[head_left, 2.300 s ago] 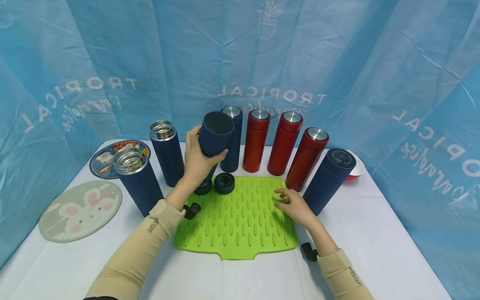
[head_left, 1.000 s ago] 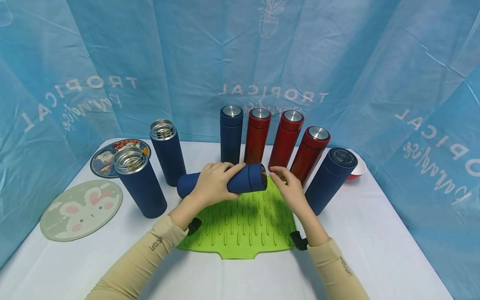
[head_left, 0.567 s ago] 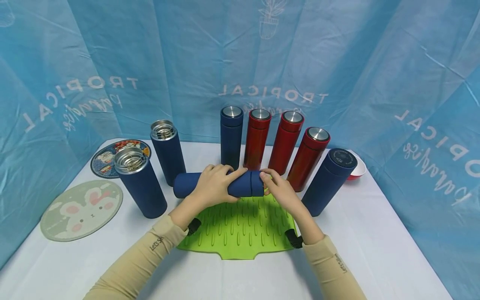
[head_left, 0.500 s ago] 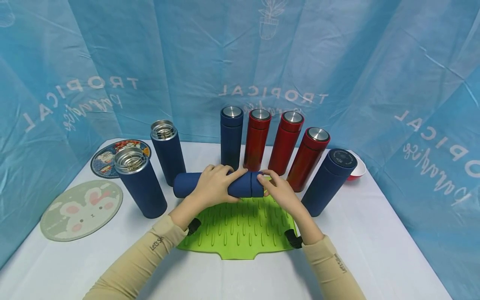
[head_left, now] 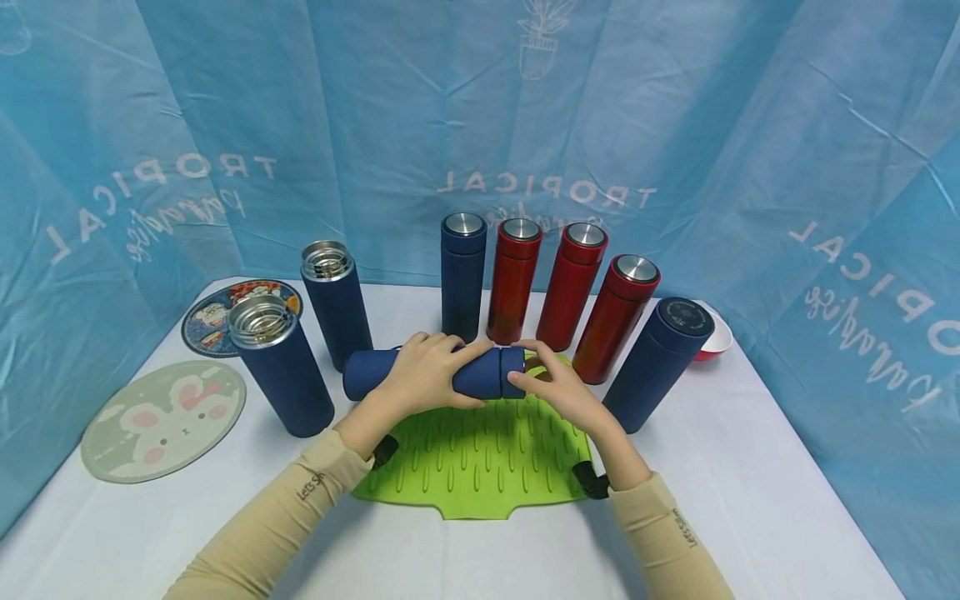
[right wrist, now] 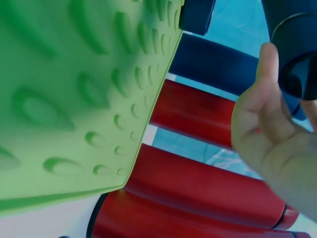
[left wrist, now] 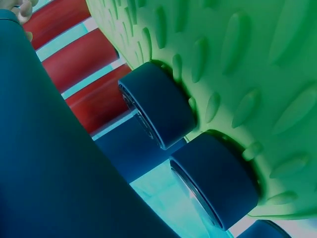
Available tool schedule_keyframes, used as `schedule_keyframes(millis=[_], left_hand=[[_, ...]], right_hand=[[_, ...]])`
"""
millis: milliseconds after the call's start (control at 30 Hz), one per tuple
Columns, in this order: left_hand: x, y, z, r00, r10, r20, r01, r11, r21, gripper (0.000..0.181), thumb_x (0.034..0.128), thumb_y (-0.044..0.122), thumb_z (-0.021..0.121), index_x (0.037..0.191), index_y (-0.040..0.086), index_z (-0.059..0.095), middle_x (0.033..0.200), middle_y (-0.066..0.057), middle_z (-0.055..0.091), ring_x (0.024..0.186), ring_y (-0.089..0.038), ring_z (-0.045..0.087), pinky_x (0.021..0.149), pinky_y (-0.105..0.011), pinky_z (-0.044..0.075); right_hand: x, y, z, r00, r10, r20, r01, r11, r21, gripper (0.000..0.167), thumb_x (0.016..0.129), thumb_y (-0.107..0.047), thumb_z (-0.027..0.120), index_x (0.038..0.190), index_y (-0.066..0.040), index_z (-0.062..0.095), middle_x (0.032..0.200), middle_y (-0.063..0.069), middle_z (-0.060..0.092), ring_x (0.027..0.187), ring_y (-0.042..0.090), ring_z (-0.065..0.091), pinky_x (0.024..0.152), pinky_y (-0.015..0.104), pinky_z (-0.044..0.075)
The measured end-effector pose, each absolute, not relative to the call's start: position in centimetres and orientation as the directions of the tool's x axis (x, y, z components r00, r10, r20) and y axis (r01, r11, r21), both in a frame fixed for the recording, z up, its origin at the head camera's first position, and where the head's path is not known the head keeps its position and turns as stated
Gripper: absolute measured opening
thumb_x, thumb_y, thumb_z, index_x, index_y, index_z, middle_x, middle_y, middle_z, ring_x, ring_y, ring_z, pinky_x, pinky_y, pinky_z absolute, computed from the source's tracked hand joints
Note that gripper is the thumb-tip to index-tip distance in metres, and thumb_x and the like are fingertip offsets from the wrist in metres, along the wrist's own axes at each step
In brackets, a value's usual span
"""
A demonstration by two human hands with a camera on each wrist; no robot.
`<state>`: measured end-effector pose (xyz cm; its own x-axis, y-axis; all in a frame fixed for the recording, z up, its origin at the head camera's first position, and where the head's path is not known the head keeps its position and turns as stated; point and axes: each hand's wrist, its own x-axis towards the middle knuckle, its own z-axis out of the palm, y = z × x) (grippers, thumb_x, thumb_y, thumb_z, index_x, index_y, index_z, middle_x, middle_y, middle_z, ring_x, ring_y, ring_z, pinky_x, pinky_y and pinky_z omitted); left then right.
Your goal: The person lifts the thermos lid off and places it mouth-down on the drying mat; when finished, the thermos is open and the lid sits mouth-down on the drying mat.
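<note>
My left hand (head_left: 427, 372) grips a dark blue thermos (head_left: 477, 375) around its body. The thermos lies sideways above a lime-green ridged mat (head_left: 480, 471), its capped end pointing right. Thumb and fingers of my right hand (head_left: 566, 393) pinch the thermos's cap (head_left: 513, 371), and a thin seam shows between cap and body. In the right wrist view, the right thumb presses against the cap's side. Two loose blue lids, a nearer one (left wrist: 218, 178) and another (left wrist: 156, 104), sit on the mat in the left wrist view; the held thermos mostly hides them from the head view.
Two lidless blue thermoses (head_left: 281, 371) stand at left, near a bunny placemat (head_left: 161, 421) and a patterned round mat (head_left: 198, 325). Behind the mat are a capped blue thermos (head_left: 462, 279) and red ones (head_left: 513, 283). A blue thermos (head_left: 660, 358) and a bowl (head_left: 717, 337) stand right.
The thermos in my left hand has gone from nearly upright to sideways over the mat. My right hand has come up from the mat's right side to the cap, its finger hold shifting slightly.
</note>
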<state>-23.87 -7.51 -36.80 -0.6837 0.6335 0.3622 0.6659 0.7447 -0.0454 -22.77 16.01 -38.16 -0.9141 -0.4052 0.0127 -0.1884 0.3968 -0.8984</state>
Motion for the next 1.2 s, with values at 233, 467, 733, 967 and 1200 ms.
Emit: schedule_keyframes(millis=[233, 467, 733, 967, 1200], left_hand=[[-23.9, -7.7, -36.7, -0.684, 0.642, 0.346, 0.667, 0.743, -0.058, 0.082, 0.0655, 0.063, 0.07, 0.135, 0.026, 0.048, 0.106, -0.008, 0.063, 0.091, -0.026, 0.06, 0.08, -0.043, 0.046], [-23.8, -7.7, -36.9, -0.685, 0.64, 0.348, 0.665, 0.745, -0.06, 0.082, 0.0649, 0.062, 0.071, 0.135, 0.026, 0.048, 0.106, -0.008, 0.063, 0.091, -0.026, 0.06, 0.081, -0.043, 0.046], [-23.9, -7.7, -36.9, -0.674, 0.645, 0.36, 0.665, 0.742, -0.083, 0.081, 0.0647, 0.063, 0.071, 0.134, 0.026, 0.049, 0.106, -0.007, 0.063, 0.091, -0.025, 0.061, 0.079, -0.042, 0.046], [-23.9, -7.6, -37.0, -0.665, 0.655, 0.36, 0.671, 0.735, -0.097, 0.082, 0.0654, 0.065, 0.069, 0.134, 0.027, 0.048, 0.105, -0.007, 0.063, 0.091, -0.025, 0.06, 0.08, -0.043, 0.046], [-23.9, -7.7, -37.0, -0.664, 0.659, 0.354, 0.675, 0.732, -0.097, 0.082, 0.0654, 0.065, 0.069, 0.134, 0.026, 0.048, 0.106, -0.007, 0.063, 0.092, -0.025, 0.061, 0.082, -0.042, 0.046]], right_hand=[[-22.4, 16.1, -37.5, -0.872, -0.484, 0.071, -0.256, 0.329, -0.909, 0.062, 0.086, -0.01, 0.063, 0.14, -0.015, 0.032, 0.133, 0.018, 0.039, 0.102, 0.033, 0.056, 0.086, 0.046, 0.047], [-22.7, 16.3, -38.5, -0.84, -0.504, 0.2, -0.406, 0.339, -0.849, 0.069, 0.077, -0.008, 0.074, 0.135, -0.019, 0.038, 0.134, 0.008, 0.036, 0.112, 0.03, 0.051, 0.09, 0.045, 0.046], [-23.2, 15.9, -38.8, -0.913, -0.403, 0.065, -0.247, 0.418, -0.874, 0.053, 0.095, -0.046, 0.042, 0.142, -0.026, 0.029, 0.134, 0.013, 0.042, 0.108, 0.032, 0.054, 0.089, 0.052, 0.043], [-23.2, 15.4, -38.5, -0.943, -0.334, -0.001, -0.18, 0.509, -0.842, 0.047, 0.092, -0.052, 0.044, 0.126, -0.02, 0.047, 0.085, 0.009, 0.058, 0.078, 0.038, 0.058, 0.07, 0.044, 0.045], [-23.2, 16.0, -38.7, -0.908, -0.418, 0.023, -0.228, 0.45, -0.863, 0.048, 0.092, -0.04, 0.054, 0.134, -0.021, 0.039, 0.112, 0.01, 0.053, 0.092, 0.028, 0.056, 0.079, 0.045, 0.048]])
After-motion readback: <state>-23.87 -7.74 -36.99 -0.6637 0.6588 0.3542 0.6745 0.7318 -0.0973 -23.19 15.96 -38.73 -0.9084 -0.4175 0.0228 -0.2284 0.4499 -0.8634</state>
